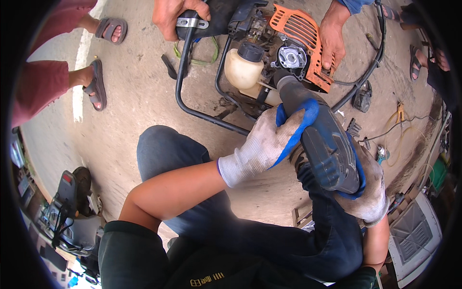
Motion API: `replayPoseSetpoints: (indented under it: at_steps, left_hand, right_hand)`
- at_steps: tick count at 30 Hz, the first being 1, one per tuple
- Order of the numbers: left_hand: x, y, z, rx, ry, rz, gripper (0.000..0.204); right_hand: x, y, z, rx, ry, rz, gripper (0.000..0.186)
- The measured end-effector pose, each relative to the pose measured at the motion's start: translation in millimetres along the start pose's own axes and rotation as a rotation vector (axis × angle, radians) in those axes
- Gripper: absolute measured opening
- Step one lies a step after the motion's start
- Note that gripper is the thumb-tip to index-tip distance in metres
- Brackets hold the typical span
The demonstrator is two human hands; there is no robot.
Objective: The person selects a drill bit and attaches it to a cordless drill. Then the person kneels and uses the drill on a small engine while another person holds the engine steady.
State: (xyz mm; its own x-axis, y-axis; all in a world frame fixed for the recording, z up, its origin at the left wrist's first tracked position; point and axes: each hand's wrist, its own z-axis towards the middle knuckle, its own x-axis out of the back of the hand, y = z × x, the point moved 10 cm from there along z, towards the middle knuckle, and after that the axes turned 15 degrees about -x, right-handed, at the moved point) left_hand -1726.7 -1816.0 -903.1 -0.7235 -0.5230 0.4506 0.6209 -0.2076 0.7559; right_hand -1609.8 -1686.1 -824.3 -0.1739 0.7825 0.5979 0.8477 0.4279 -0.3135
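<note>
With both gloved hands I hold a dark grey power tool (325,149), its nose pointing at the round metal hub of a small engine (292,57). My left hand (274,137), in a white glove with blue palm, is wrapped round the tool's front part. Lower down, my right hand (368,188) grips its rear body from the right side, the fingers partly hidden. Whether the tool's tip touches the hub I cannot tell. A slotted orange cover (296,24) and a cream fuel tank (240,70) with a black cap belong to the engine, which sits in a black tube frame (179,89).
Opposite me, another person's hand (333,38) rests on the orange cover and their other hand (168,17) holds a black pad. Bystanders' sandalled feet (96,84) stand left and right. Cables, a screwdriver (382,155) and a grey plastic panel (415,236) lie on the right.
</note>
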Motion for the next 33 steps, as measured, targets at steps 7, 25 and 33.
replayPoseSetpoints:
  at_steps: [7,25,33]
  left_hand:
    - [-58,26,3,0.664,-0.019,-1.387,0.061]
    - [-202,148,60,1.312,0.119,-1.811,0.055]
    - [-239,177,60,1.283,-0.464,-0.735,0.043]
  right_hand:
    - [39,47,-41,0.130,0.052,0.126,0.089]
    - [106,164,-137,-0.102,-0.393,-0.388,0.103]
    - [124,282,-201,-0.350,-0.356,-0.421,0.091]
